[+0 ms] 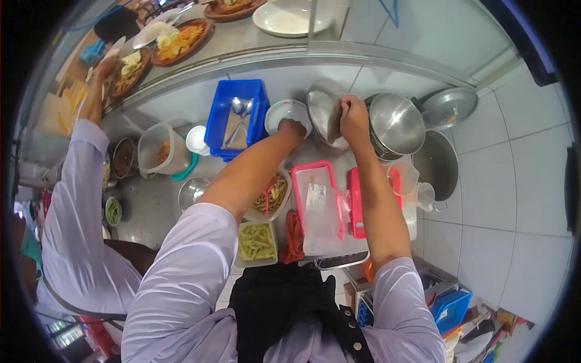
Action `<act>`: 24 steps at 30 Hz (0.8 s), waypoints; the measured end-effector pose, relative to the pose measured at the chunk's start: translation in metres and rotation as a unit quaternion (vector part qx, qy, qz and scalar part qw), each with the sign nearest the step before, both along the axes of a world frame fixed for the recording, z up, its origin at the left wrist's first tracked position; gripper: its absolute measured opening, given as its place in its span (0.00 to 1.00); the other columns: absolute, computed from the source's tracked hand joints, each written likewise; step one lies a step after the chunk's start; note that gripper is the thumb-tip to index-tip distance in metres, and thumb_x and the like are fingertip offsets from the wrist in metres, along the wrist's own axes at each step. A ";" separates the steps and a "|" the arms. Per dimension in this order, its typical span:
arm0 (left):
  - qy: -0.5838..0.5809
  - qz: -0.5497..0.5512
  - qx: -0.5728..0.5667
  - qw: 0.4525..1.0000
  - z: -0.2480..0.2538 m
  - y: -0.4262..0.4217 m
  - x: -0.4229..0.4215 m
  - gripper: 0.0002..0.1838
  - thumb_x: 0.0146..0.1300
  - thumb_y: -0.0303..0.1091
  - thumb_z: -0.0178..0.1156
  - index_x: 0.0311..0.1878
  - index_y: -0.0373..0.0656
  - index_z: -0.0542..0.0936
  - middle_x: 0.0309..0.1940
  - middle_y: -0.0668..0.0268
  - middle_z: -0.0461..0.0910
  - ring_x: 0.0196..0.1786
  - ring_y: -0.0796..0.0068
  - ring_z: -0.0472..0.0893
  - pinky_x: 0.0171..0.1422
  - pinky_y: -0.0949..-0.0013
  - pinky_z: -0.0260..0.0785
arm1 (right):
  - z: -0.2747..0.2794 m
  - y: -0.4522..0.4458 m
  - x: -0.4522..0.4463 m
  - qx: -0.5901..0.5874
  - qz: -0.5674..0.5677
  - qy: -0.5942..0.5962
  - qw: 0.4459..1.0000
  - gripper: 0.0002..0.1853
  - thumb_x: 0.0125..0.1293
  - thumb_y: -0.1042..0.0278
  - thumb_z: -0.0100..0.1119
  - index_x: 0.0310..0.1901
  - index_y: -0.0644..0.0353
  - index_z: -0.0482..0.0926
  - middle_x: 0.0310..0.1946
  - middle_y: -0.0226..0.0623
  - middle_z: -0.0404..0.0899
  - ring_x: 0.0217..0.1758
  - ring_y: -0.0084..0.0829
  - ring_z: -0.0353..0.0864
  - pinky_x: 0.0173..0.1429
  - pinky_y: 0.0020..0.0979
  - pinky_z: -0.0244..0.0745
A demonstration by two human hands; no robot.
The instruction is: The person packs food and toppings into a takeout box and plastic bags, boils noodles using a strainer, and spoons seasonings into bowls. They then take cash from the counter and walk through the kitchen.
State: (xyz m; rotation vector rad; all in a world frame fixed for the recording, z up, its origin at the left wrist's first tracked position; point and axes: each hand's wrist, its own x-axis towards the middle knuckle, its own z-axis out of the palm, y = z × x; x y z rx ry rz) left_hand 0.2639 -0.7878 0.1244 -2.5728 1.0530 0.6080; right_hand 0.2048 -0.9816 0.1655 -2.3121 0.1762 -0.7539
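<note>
Overhead fisheye view, small kitchen: a person in white sleeves & a black apron leans over a metal counter (pixel 140 218), both arms stretched fwd. L hand (pixel 292 128) is at a white bowl (pixel 289 111) near the back wall, fingers dipping over the near rim; can't tell if they grip the rim, hold sth inside or just rest there. R hand (pixel 354 121) is closed round the dark knob of a metal lid (pixel 325 115), held tilted just to the right of the bowl; what's under the lid is mostly hidden.

Progress, as a judgement: looks about midway. Done: lid is up, bowl is within reach beside it, & the green pieces (pixel 257 242) in a tub near the apron look prepped. Left, prob.: the lid isn't set down & the bowl isn't up on the ledge (pixel 203 55) w/ the dishes. Can't tell how full the bowl is, as the hand hides much of it.

Around: a blue basket (pixel 237 86) w/ spoons (pixel 238 107) just left of the bowl; a pink-rimmed container (pixel 295 190) below, between the forearms; a mesh strainer (pixel 396 124) & a deep pot (pixel 437 163) to the right. Upper left, plated food (pixel 181 42) sits on the ledge, & a co-worker's hand (pixel 108 65) is at another plate there; that one looks further along than the bowl
</note>
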 end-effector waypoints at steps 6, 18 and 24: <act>-0.008 -0.004 -0.086 0.996 0.023 -0.003 -0.002 0.13 0.67 0.33 0.67 0.51 0.43 0.93 0.54 0.53 0.91 0.58 0.53 0.91 0.58 0.52 0.85 | 0.080 -0.003 -0.034 0.095 -0.019 -0.018 0.995 0.10 0.81 0.66 0.57 0.53 0.62 0.84 0.51 0.56 0.84 0.57 0.57 0.82 0.64 0.50 0.76; 0.075 0.133 -0.194 0.969 0.103 0.025 0.004 0.20 0.64 0.37 0.65 0.52 0.32 0.90 0.54 0.38 0.88 0.58 0.41 0.89 0.63 0.48 0.82 | 0.040 -0.169 -0.030 -0.153 -0.091 0.188 0.966 0.11 0.78 0.66 0.60 0.55 0.59 0.84 0.51 0.57 0.86 0.58 0.57 0.86 0.62 0.51 0.79; 0.027 0.141 -0.333 0.932 0.172 0.056 -0.038 0.25 0.70 0.45 0.69 0.55 0.28 0.84 0.52 0.36 0.87 0.59 0.36 0.86 0.63 0.44 0.79 | 0.042 -0.163 -0.043 -0.168 -0.098 0.217 0.956 0.26 0.77 0.55 0.64 0.72 0.52 0.75 0.71 0.64 0.72 0.67 0.66 0.80 0.70 0.54 0.77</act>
